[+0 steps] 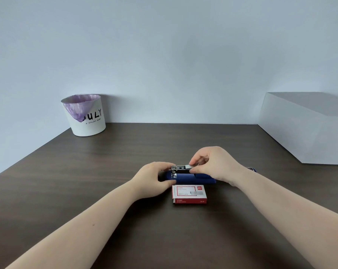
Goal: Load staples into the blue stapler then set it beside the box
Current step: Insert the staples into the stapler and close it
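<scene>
The blue stapler [191, 178] lies lengthwise on the dark wooden table [106, 181], its lid swung back to the right and its metal staple channel [178, 168] exposed. My left hand [154, 179] grips the stapler's left end. My right hand [212, 165] pinches a silver strip of staples [189, 166] at the right part of the channel. The red and white staple box [189, 194] lies closed just in front of the stapler, touching or nearly touching it.
A white bin [86, 117] with a purple liner stands at the back left against the wall. A large white block [307, 129] occupies the right side of the table.
</scene>
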{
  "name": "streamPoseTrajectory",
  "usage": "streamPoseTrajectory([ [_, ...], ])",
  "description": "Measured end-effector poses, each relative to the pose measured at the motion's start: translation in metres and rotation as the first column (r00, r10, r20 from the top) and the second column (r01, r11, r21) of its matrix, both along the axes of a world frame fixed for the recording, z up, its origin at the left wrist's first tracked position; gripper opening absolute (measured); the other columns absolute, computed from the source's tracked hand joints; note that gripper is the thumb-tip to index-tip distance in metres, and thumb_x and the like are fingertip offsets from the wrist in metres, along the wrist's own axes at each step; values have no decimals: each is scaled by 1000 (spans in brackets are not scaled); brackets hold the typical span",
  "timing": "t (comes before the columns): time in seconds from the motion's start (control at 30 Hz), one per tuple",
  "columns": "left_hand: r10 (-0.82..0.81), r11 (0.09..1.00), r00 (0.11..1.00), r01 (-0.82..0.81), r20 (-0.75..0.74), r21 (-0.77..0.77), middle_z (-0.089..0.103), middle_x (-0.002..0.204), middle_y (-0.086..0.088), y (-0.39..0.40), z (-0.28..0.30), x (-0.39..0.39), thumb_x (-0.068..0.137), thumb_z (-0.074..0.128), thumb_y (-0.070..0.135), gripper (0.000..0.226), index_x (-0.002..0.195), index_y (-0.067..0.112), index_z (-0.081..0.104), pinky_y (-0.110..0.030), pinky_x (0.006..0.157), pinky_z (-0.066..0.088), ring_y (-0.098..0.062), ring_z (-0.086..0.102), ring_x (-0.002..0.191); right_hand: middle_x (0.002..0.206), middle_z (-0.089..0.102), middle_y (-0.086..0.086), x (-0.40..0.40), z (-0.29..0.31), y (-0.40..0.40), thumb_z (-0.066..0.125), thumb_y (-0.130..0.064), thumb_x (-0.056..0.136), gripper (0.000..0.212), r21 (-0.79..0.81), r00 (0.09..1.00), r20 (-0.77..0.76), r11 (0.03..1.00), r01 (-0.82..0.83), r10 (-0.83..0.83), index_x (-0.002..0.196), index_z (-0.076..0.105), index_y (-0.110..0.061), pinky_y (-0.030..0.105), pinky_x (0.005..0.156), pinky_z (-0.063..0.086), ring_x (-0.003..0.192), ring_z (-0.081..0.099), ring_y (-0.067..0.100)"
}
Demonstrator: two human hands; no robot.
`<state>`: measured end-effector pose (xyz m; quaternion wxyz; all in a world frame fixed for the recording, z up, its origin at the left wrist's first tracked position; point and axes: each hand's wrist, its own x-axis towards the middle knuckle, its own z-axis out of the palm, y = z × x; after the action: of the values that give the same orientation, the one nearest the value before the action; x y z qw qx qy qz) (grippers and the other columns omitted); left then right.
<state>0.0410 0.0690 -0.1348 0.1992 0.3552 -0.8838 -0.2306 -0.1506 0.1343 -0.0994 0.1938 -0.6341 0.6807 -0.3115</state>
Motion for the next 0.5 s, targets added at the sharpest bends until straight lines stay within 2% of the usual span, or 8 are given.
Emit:
streamPoseTrajectory([
  [0.13, 6, 999, 1000, -6, -5, -43, 68, 114, 7, -1, -3, 1, 80, 66, 23, 36, 116, 28, 62, -23, 89, 44, -11, 59, 106, 74, 67, -6, 1, 0, -2, 79, -15, 71, 16, 0, 999, -45, 1000, -10, 10, 85, 73, -14, 7, 58, 43, 67, 60, 6],
  [0.23, -1, 999, 1000, 0, -18, -49, 69, 114, 6, -2, -4, 1, 80, 66, 23, 36, 115, 27, 62, -26, 91, 46, -11, 60, 106, 69, 63, -10, 1, -3, -4, 80, -15, 70, 17, -8, 998, -56, 1000, -14, 14, 86, 73, -13, 2, 55, 42, 63, 58, 3],
  [0.3, -3, 999, 1000, 2, -21, -50, 69, 114, 6, -2, -4, 1, 80, 66, 23, 36, 115, 27, 62, -26, 91, 46, -11, 60, 106, 73, 64, -10, 2, -4, -3, 80, -17, 70, 20, -13, 998, -54, 1000, -26, 26, 88, 72, -14, 5, 57, 44, 66, 57, 3],
  [0.4, 1, 999, 1000, -2, -23, -43, 68, 114, 7, -3, -5, 1, 79, 67, 25, 36, 115, 27, 62, -24, 91, 45, -10, 59, 106, 86, 68, -5, -1, -3, -1, 80, -25, 70, 25, -48, 999, -23, 999, -24, 23, 93, 72, -18, 15, 70, 47, 77, 60, 8],
  [0.5, 5, 999, 999, -6, -34, -35, 69, 113, 7, -4, -6, 1, 79, 67, 24, 35, 114, 27, 63, -23, 90, 45, -9, 60, 105, 86, 69, -6, -9, 4, 4, 71, -26, 79, 12, -96, 999, -31, 995, 37, -40, 87, 73, -18, 14, 69, 45, 81, 62, 9],
])
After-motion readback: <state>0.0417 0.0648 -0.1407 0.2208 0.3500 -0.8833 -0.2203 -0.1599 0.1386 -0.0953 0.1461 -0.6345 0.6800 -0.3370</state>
